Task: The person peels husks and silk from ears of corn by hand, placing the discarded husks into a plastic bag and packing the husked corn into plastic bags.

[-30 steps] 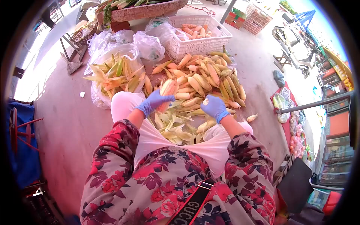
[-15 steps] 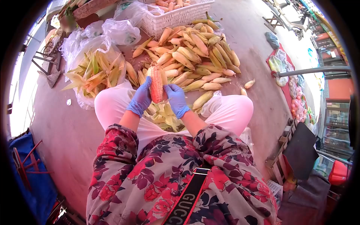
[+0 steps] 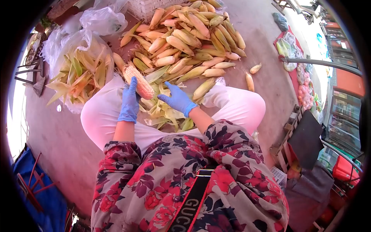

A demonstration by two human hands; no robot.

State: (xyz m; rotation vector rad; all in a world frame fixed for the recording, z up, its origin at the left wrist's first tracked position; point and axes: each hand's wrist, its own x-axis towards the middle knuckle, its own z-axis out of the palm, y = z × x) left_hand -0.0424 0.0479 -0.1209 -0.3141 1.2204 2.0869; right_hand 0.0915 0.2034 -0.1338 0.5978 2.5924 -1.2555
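My left hand (image 3: 130, 101), in a blue glove, is closed around a bare ear of corn (image 3: 140, 83) with pale pink kernels, tilted up and to the left. My right hand (image 3: 178, 99), gloved too, is apart from the ear, its fingers stretched out with nothing in them. Loose husks (image 3: 166, 112) lie on the floor between my legs, under my hands. Just beyond is a big heap of corn ears (image 3: 185, 40), many still in their husks.
A clear plastic bag (image 3: 102, 48) filled with stripped husks (image 3: 79, 73) stands at the left. A white crate (image 3: 143, 8) is behind the heap. Two ears (image 3: 250, 82) lie apart on the right. Wooden pallets (image 3: 285, 149) and a blue cloth (image 3: 42, 197) flank me.
The ear has moved left in my left hand and tipped leftward. My right hand has let go of it and opened. The whole view has shifted a little.
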